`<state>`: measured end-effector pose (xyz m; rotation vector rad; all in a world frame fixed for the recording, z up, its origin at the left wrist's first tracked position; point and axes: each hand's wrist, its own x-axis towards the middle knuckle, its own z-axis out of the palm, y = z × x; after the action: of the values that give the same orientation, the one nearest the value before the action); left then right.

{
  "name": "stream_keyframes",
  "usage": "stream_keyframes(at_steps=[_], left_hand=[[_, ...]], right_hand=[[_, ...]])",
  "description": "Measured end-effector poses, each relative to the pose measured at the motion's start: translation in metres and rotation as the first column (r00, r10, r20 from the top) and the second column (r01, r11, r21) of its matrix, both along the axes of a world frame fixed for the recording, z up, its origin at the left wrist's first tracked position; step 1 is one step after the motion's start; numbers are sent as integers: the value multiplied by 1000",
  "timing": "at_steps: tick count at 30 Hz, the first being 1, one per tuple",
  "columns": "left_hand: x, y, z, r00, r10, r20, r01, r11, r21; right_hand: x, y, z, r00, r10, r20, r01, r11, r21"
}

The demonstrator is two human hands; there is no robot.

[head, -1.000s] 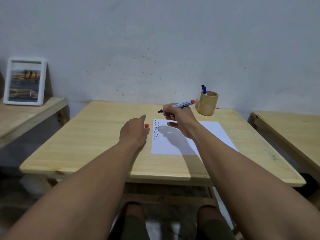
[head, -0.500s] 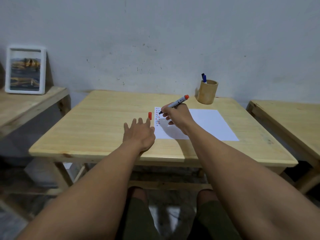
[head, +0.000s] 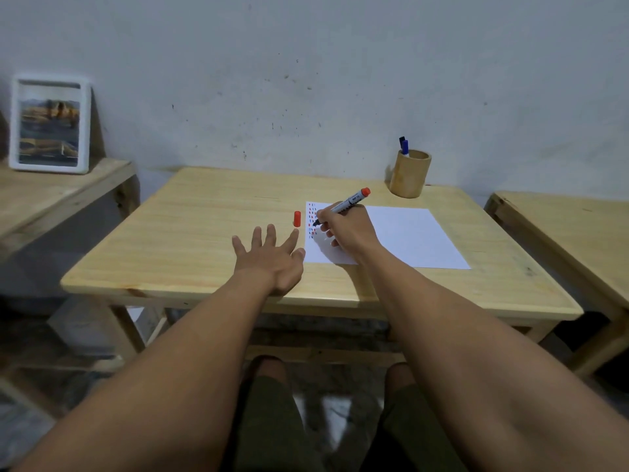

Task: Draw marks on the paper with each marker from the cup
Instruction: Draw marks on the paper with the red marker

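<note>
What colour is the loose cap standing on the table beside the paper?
Red-orange; the cap stands upright, clearest in the head view.

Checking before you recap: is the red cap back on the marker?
No, the red cap stands on the table, apart from the marker in the right hand.

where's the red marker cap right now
In the head view the red cap stands upright on the table, just left of the paper, beyond the left hand's fingertips.
</note>
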<state>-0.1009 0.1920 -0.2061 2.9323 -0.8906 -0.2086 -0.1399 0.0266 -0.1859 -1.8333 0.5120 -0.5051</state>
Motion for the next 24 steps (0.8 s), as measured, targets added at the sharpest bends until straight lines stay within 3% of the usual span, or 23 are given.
stream_keyframes(at_steps=[8, 15, 24], left_hand=[[2, 0, 0, 1000, 8, -12, -7, 1000, 10], [0, 0, 0, 1000, 1, -14, -1, 1000, -1], [2, 0, -2, 1000, 3, -13, -3, 1000, -8]], right_hand=[[4, 3, -8, 998, -60, -24, 59, 997, -55], [2, 6, -11, 992, -110, -64, 94, 973, -211], [1, 6, -10, 990, -105, -94, 82, 970, -227]])
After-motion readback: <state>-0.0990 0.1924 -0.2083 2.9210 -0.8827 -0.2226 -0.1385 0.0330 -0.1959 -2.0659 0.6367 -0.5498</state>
